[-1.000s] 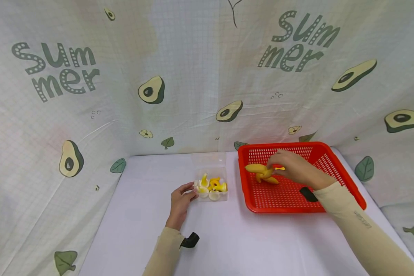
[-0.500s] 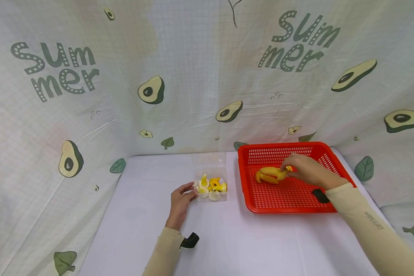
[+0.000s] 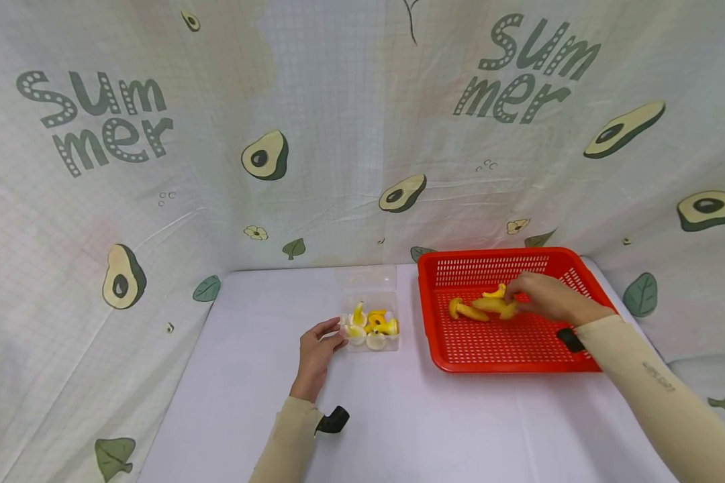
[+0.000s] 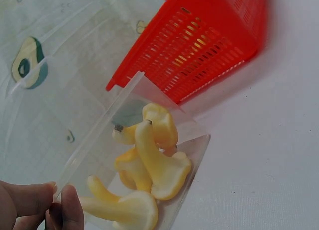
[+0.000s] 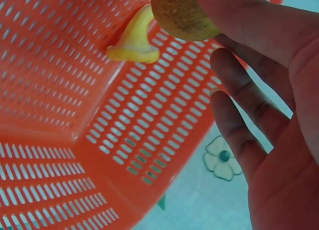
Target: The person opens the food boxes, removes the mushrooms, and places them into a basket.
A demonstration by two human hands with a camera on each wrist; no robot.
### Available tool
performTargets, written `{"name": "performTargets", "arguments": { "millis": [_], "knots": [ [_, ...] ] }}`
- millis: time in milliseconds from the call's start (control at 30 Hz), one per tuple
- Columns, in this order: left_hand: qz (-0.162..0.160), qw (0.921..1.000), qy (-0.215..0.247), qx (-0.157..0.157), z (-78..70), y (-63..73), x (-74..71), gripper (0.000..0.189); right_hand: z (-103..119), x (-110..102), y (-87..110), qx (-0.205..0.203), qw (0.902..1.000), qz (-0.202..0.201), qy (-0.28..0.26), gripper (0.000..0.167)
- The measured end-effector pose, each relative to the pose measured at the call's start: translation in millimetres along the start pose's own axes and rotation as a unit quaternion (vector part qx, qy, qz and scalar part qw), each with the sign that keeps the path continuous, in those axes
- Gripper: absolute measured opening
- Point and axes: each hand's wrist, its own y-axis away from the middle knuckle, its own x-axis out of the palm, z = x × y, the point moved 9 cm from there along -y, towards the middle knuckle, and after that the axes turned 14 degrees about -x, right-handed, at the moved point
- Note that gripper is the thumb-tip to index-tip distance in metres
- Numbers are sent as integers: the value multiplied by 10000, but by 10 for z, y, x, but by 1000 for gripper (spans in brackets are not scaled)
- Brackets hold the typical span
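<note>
My left hand pinches the left wall of a clear plastic box between thumb and fingertips. Inside the box lie several small yellow-and-white mushrooms with flared caps. Over on the right, my right hand is inside the red basket and holds a larger yellow-brown mushroom low over its mesh bottom. In the right wrist view the thumb lies on that mushroom, whose upper part is cut off. Left of it lies another mushroom, and a brighter yellow one lies behind.
The box's clear lid lies folded back behind it. The basket stands close to the right of the box, its raised rim between them. A printed cloth hangs behind the white table.
My right hand has moved to the right inside the basket, carrying the mushroom rightward and a little lower. The left hand and the box stay where they were.
</note>
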Motion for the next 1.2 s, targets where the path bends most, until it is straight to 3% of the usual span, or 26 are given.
{"name": "performTargets", "arguments": {
  "millis": [367, 700, 1200],
  "knots": [
    [-100, 9999, -49, -110, 33, -61, -22, 39, -210, 176, -19, 132, 9974, 648, -280, 16],
    [20, 10000, -12, -67, 14, -40, -8, 41, -329, 281, -4, 211, 9944, 911, -492, 15],
    [8, 10000, 16, -42, 9, -31, -14, 41, -341, 380, 2, 85, 9955, 833, -445, 14]
  ]
}}
